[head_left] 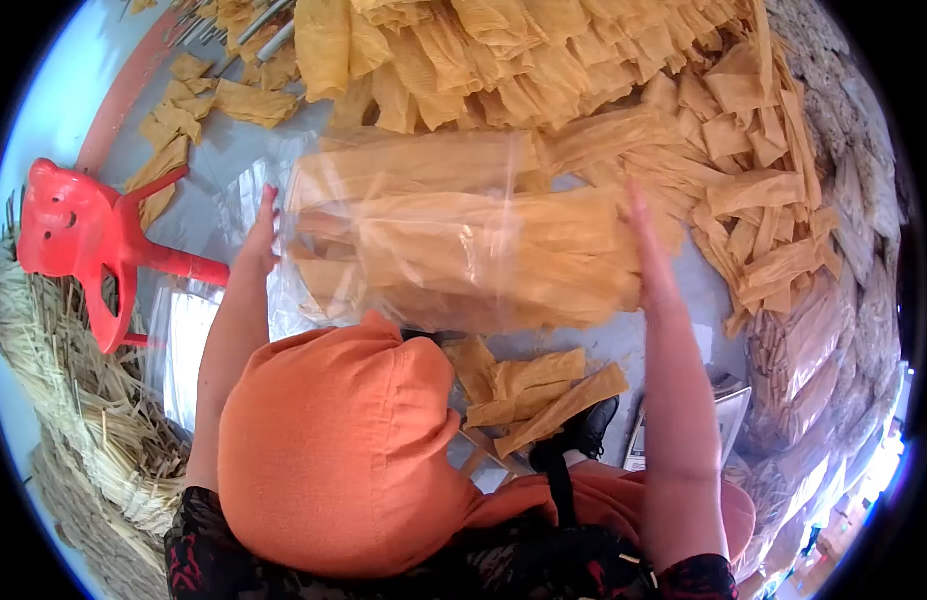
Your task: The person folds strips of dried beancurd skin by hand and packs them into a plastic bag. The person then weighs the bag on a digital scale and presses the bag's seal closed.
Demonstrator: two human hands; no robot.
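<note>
A clear plastic bag (439,255) lies in front of me, with a stack of wrinkled yellow-orange sheets (574,250) partly inside it. The sheets stick out past the bag's right edge. My left hand (267,228) is at the bag's left end, seen edge-on with fingers stretched out. At the other end, my right hand (646,240) lies flat against the protruding sheet ends, fingers straight. Neither hand is closed around anything that shows.
A big heap of the same sheets (504,50) rises at the back, with looser pieces (754,190) on the right. A red plastic chair (109,235) stands left. Bundles of pale strips (94,400) line the left side; filled plastic bags (804,370) line the right. Some sheets (539,390) lie near my shoe.
</note>
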